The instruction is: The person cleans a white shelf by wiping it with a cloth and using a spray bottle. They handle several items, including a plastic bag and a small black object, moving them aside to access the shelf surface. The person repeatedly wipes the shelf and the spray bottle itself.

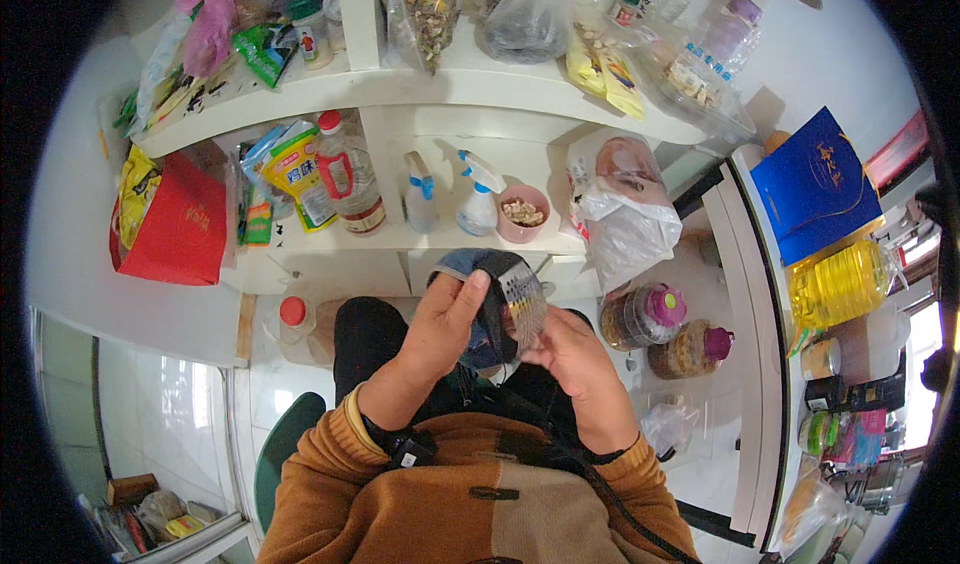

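In front of my lap I hold a blue-and-black fabric item (491, 301) with both hands; its exact kind is unclear. On its right side is a shiny grey panel (523, 299) with rows of small holes. My left hand (442, 316) grips the left side, its thumb lying over the blue and black part. Fingers of my right hand (564, 343) pinch the lower right edge of the grey panel. The underside and some fingertips are hidden behind the item.
Ahead, a white shelf (465, 245) carries two spray bottles (476, 208), a pink bowl (523, 215) and a red-handled plastic bottle (349, 181). Lidded jars (643, 315) stand at right on the floor. A red bag (176, 226) is at left, and a yellow oil jug (840, 285) on the right counter.
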Action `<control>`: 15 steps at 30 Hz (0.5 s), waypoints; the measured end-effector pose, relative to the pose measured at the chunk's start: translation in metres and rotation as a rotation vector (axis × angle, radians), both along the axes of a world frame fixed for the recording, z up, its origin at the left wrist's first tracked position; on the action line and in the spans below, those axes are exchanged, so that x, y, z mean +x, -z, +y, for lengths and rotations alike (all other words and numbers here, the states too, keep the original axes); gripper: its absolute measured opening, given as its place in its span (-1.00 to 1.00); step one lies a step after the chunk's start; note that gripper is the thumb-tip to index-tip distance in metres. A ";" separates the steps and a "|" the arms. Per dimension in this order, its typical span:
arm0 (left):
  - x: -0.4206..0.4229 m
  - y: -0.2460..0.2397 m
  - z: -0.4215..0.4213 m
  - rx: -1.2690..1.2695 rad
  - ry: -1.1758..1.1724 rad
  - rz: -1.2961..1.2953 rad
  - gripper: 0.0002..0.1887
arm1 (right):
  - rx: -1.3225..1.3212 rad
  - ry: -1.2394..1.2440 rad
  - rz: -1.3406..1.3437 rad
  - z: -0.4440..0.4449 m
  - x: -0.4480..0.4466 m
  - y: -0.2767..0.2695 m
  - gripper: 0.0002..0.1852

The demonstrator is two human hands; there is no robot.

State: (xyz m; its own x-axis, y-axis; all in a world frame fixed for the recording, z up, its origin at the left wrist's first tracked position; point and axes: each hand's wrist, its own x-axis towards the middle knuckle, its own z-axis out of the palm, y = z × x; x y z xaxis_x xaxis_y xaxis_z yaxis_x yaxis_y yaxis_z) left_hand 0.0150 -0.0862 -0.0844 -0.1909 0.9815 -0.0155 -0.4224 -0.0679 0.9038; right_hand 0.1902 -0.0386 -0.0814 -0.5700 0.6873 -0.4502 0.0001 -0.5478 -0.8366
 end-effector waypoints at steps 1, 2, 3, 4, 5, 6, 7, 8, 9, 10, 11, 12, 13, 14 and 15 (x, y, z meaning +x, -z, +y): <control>0.000 0.000 0.001 0.047 -0.049 0.012 -0.70 | 0.139 0.097 0.047 -0.001 -0.003 -0.001 -0.44; 0.001 0.000 0.003 0.111 -0.064 -0.014 -0.70 | 0.275 0.195 0.095 -0.004 -0.008 -0.003 -0.42; 0.002 0.000 0.003 0.163 -0.098 -0.055 -0.69 | 0.398 0.304 0.126 -0.008 -0.013 -0.004 -0.39; 0.005 0.000 0.003 0.096 -0.099 -0.031 -0.69 | 0.572 0.264 0.191 -0.012 -0.017 -0.007 -0.40; 0.008 0.001 0.002 0.102 -0.033 0.033 -0.67 | 0.626 0.280 0.139 -0.015 -0.024 -0.008 -0.41; 0.011 0.002 0.000 0.101 0.026 0.070 -0.66 | 0.691 0.288 0.111 -0.018 -0.031 -0.009 -0.43; 0.014 0.004 -0.003 0.146 0.114 0.050 -0.65 | 0.766 0.271 0.090 -0.020 -0.034 -0.012 -0.44; 0.018 0.006 -0.005 0.146 0.176 -0.081 -0.65 | 0.714 0.277 0.057 -0.018 -0.035 -0.014 -0.50; 0.018 0.009 -0.006 0.069 0.214 -0.120 -0.67 | 0.652 0.289 0.156 -0.019 -0.034 -0.017 -0.52; 0.017 0.013 -0.008 0.045 0.294 -0.199 -0.68 | 0.571 0.302 0.242 -0.018 -0.032 -0.018 -0.55; 0.016 0.016 -0.009 0.059 0.366 -0.311 -0.69 | 0.479 0.327 0.325 -0.018 -0.031 -0.019 -0.57; 0.016 0.020 -0.009 0.025 0.375 -0.268 -0.69 | 0.451 0.361 0.324 -0.019 -0.030 -0.019 -0.56; 0.015 0.023 -0.009 -0.041 0.367 -0.206 -0.69 | 0.417 0.371 0.350 -0.019 -0.029 -0.018 -0.55; 0.015 0.025 -0.008 -0.062 0.379 -0.173 -0.68 | 0.384 0.384 0.377 -0.019 -0.029 -0.016 -0.55; 0.016 0.027 -0.007 -0.110 0.398 -0.114 -0.67 | 0.351 0.402 0.401 -0.020 -0.029 -0.014 -0.55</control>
